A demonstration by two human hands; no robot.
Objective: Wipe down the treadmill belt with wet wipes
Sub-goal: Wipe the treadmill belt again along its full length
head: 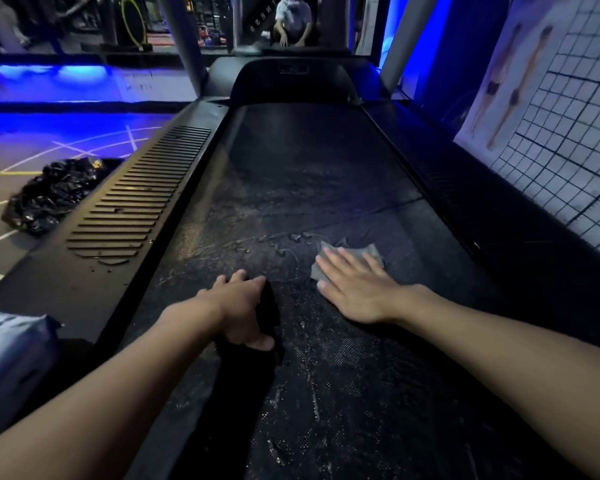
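Observation:
The black treadmill belt runs away from me, wet and streaked with droplets across its near half. My right hand lies flat with straight fingers on a grey wet wipe, pressing it onto the belt right of centre. My left hand is to its left, nearer me, fingers curled round a dark black cloth that rests on the belt. The lower part of that cloth blends into shadow.
A ribbed black side rail flanks the belt on the left, with a crumpled black plastic bag on the floor beyond. A pale wipes pack sits at near left. A gridded wall stands close on the right. The motor cover closes the far end.

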